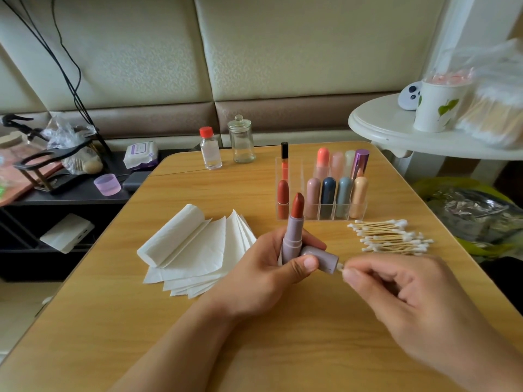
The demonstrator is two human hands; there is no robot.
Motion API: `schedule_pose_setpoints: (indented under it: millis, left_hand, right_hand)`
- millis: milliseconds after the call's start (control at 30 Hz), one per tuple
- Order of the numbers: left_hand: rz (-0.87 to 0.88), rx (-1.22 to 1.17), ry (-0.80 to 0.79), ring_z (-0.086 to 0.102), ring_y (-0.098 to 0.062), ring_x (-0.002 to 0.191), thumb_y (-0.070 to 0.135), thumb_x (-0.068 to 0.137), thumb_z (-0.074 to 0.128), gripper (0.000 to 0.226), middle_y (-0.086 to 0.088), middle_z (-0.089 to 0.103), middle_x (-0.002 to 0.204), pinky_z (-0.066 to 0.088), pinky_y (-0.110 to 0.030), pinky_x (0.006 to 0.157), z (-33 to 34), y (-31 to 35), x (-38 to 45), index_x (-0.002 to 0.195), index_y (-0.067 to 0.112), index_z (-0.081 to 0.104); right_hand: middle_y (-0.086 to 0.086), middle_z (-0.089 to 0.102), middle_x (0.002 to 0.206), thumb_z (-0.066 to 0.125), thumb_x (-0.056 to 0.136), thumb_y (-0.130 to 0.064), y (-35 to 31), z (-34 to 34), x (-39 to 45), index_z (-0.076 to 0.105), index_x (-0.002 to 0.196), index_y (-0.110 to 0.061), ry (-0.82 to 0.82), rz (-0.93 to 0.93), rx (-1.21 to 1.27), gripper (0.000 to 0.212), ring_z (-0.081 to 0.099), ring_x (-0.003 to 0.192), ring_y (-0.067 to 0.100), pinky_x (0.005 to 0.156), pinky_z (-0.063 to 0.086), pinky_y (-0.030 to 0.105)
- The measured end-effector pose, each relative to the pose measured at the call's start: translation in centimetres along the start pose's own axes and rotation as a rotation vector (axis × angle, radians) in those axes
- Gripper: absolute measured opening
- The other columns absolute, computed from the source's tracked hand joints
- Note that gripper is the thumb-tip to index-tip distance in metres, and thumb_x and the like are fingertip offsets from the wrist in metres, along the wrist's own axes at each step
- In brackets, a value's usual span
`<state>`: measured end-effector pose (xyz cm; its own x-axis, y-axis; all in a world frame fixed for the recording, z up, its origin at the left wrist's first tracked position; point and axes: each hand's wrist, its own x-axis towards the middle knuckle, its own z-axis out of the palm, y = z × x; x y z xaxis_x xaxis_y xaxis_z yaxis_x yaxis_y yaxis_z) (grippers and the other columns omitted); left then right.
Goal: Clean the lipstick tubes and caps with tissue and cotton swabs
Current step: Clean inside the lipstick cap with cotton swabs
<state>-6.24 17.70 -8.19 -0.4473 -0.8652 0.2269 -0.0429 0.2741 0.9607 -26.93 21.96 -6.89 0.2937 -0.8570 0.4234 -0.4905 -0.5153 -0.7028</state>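
Near the front edge of the bench (pixel 254 349), my left hand (pixel 263 275) is curled around two things at once: the open lipstick tube (pixel 293 236), held upright with its red-brown bullet up and away from my fingers, and its mauve cap (pixel 319 257), lying sideways under my thumb with the mouth turned right. I judge that grip is chosen so the cap's opening faces the other hand while the bullet stays clear of smears. My right hand (pixel 407 292) is pinched shut on a cotton swab (pixel 340 266), only its white tip showing, right at the cap's mouth; whether the tip is inside the rim or just touching it I cannot tell, as the hand is blurred. So the step in hand looks like swabbing the inside of the cap.

Just beyond my right hand lies the heap of spare cotton swabs (pixel 392 236), near enough to reach for a fresh one. Left of my left hand, partly tucked behind it, the tissue sheets (pixel 198 250) are fanned out with a tissue roll (pixel 172 236) resting on them. Farther back stands the clear organiser (pixel 321 215) holding the other lipsticks (pixel 328 196), capped and upright. At the far edge are a small red-capped bottle (pixel 210 151) and a glass jar (pixel 242 141).
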Motion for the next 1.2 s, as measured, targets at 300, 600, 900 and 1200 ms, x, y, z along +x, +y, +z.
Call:
schedule_pose_setpoints:
  millis: [300, 600, 900, 1200]
  left_hand:
    - [0.002, -0.02, 0.01, 0.051, 0.002, 0.062, 0.035, 0.084, 0.061, 0.029, 0.018, 0.059, 0.07, 0.037, -0.011, 0.061, -0.1, 0.2, -0.1, 0.103, 0.013, 0.062]
    - [0.027, 0.028, -0.007, 0.052, 0.001, 0.069, 0.027, 0.087, 0.063, 0.021, 0.019, 0.061, 0.078, 0.039, -0.014, 0.068, 0.0, 0.0, -0.1, 0.103, 0.013, 0.062]
    - [0.033, -0.024, -0.003, 0.051, -0.005, 0.069, 0.031, 0.085, 0.062, 0.024, 0.014, 0.06, 0.08, 0.04, -0.02, 0.067, -0.1, -0.1, 0.0, 0.102, 0.014, 0.064]
    - [0.026, -0.128, -0.032, 0.046, -0.008, 0.064, 0.027, 0.086, 0.062, 0.018, 0.011, 0.057, 0.074, 0.036, -0.025, 0.062, 0.0, -0.4, 0.0, 0.102, 0.019, 0.065]
  right_hand:
    - [-0.007, 0.045, 0.048, 0.06, 0.093, -0.048, -0.1, -0.7, -0.1, 0.072, 0.079, -0.026, 0.002, 0.087, 0.17, 0.028, 0.038, 0.044, 0.005, 0.044, 0.03, 0.02]
    - [-0.006, 0.043, 0.044, 0.056, 0.082, -0.047, -1.5, -0.2, -0.5, 0.072, 0.077, -0.026, -0.01, 0.171, 0.276, 0.027, 0.035, 0.042, 0.008, 0.042, 0.026, 0.033]
    - [-0.005, 0.045, 0.046, 0.059, 0.095, -0.042, -1.0, 0.3, -0.6, 0.07, 0.075, -0.029, 0.017, 0.081, 0.142, 0.027, 0.035, 0.04, 0.005, 0.039, 0.027, 0.028]
    - [-0.006, 0.047, 0.048, 0.055, 0.09, -0.046, -1.3, 0.1, -0.7, 0.069, 0.077, -0.027, -0.033, 0.018, 0.134, 0.027, 0.037, 0.04, 0.008, 0.039, 0.028, 0.023]
